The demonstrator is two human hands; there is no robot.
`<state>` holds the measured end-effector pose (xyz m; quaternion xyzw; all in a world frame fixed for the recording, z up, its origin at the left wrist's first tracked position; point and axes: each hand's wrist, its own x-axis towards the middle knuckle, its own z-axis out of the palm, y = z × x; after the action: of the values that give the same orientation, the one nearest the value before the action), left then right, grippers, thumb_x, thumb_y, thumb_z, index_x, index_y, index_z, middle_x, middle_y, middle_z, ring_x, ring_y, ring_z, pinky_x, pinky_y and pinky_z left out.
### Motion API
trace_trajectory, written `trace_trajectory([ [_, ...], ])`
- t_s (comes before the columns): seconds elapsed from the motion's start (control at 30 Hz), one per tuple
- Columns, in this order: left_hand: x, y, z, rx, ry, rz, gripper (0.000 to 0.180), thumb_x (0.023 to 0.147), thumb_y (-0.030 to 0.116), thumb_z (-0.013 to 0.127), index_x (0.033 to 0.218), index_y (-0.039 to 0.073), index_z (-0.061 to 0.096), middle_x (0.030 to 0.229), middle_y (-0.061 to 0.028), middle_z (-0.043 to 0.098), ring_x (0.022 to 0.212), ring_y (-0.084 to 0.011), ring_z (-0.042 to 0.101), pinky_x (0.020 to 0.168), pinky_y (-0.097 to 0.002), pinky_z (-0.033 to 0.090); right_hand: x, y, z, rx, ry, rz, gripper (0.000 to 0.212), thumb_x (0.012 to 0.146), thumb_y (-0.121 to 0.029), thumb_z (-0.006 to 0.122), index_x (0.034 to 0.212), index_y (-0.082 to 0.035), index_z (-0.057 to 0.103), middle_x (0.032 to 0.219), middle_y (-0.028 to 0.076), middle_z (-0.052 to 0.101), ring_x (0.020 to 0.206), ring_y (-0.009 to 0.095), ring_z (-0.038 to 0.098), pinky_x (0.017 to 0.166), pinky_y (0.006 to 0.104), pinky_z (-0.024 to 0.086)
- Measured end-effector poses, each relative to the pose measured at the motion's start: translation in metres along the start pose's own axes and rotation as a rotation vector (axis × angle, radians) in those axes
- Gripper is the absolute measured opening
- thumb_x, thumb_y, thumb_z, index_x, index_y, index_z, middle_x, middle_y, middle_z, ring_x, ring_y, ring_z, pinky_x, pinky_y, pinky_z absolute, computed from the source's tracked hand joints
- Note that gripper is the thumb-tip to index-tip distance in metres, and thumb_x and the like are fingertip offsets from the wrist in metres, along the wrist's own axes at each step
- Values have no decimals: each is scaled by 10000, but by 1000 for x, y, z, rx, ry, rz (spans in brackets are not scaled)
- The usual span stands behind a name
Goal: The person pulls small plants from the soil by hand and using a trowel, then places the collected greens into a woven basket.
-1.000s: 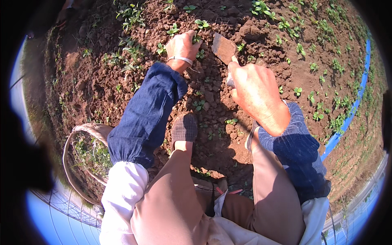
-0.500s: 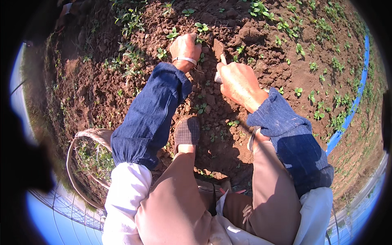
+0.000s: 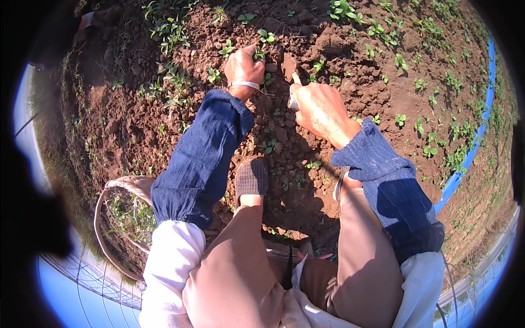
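Observation:
My left hand, with a pale band at its wrist, is closed and pressed low to the soil beside a small green seedling. Its fingertips are hidden, so what they pinch cannot be made out. My right hand is wrapped round the light-coloured handle of what looks like a hand trowel. Its index finger stretches forward toward the flat brown blade, which stands in the soil just right of my left hand. More seedlings grow beyond and left of my left hand.
A woven basket holding green plants stands at the left by my arm. My shoe rests on the soil between my arms. A blue hose or strip curves along the right. Seedlings dot the cloddy brown soil.
The view has shifted slightly. Both hands stay at nearly the same spots on the soil, with the left still low by the seedling and the right still gripping the trowel.

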<state>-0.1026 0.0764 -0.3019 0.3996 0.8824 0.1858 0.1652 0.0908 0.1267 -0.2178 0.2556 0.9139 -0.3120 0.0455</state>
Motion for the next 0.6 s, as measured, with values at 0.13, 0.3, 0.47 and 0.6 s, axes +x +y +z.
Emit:
trace_trajectory([
  [0.13, -2, -2, -1, 8, -14, -17, 188, 779, 257, 697, 930, 147, 710, 723, -127, 679, 699, -303, 665, 659, -393, 500, 9, 6, 10, 23, -40, 23, 197, 658, -18, 644, 853, -34, 620, 677, 175, 624, 645, 362, 632, 604, 453, 502],
  [0.3, -2, -6, -1, 1, 6, 5, 179, 777, 232, 693, 925, 133, 708, 724, -143, 674, 695, -313, 659, 655, -394, 497, 10, 18, 7, 96, -147, 58, 161, 667, -48, 626, 826, -46, 647, 719, 157, 654, 683, 333, 658, 642, 440, 523],
  [0.47, -4, -1, -1, -98, 42, 32, 171, 784, 215, 696, 901, 89, 702, 752, -156, 677, 711, -309, 658, 666, -380, 493, 5, 30, 8, 200, -77, 51, 145, 650, -27, 627, 789, -69, 636, 665, 130, 634, 648, 320, 640, 637, 435, 509],
  [0.6, -7, -7, -3, -243, 97, 44, 172, 813, 192, 701, 895, 42, 684, 756, -130, 672, 703, -240, 645, 675, -348, 487, 3, 25, 8, 194, -32, 14, 124, 647, -29, 636, 770, -40, 626, 643, 161, 618, 630, 340, 636, 604, 438, 507],
])
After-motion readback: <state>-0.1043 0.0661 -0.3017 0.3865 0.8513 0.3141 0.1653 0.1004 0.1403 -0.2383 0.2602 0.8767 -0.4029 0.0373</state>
